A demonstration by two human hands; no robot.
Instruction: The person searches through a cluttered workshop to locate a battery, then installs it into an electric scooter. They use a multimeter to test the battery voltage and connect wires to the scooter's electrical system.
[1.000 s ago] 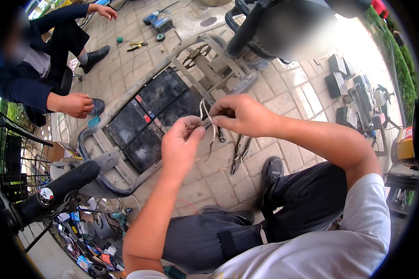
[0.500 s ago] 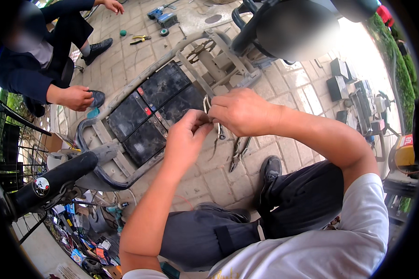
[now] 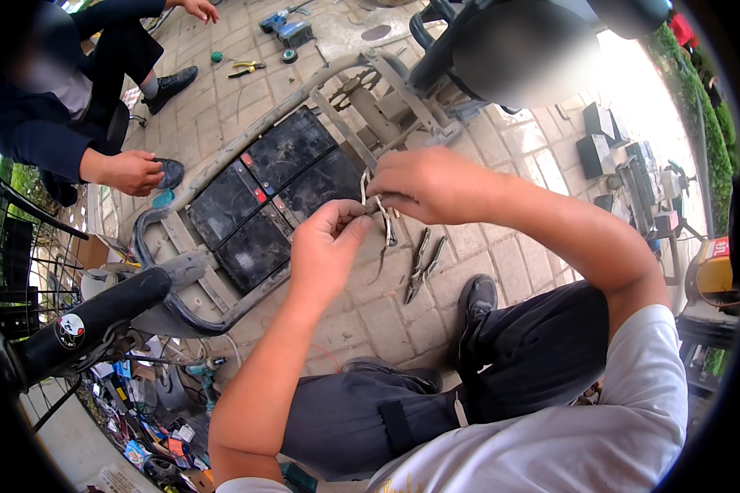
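Observation:
Both my hands meet just off the near right edge of a vehicle frame in which several black batteries sit side by side. Between the thumb and bent forefinger of my left hand is a thin wire, pinched near its end. My right hand closes its fingers on the same pale strands, a little to the right; its fingertips are partly hidden. The wire's loose part hangs below the fingers over the paving. Open-handled pliers lie on the bricks below my right hand.
A person's hand rests beyond the frame on the left. Yellow-handled pliers and a blue power tool lie at the back. Dark boxes stand at right. Assorted small packages fill the lower left, beside a black tube.
My hands have drawn slightly apart, the right fingers lifting and loosening, so more of the pale wire shows between them. The left hand has shifted slightly down and left.

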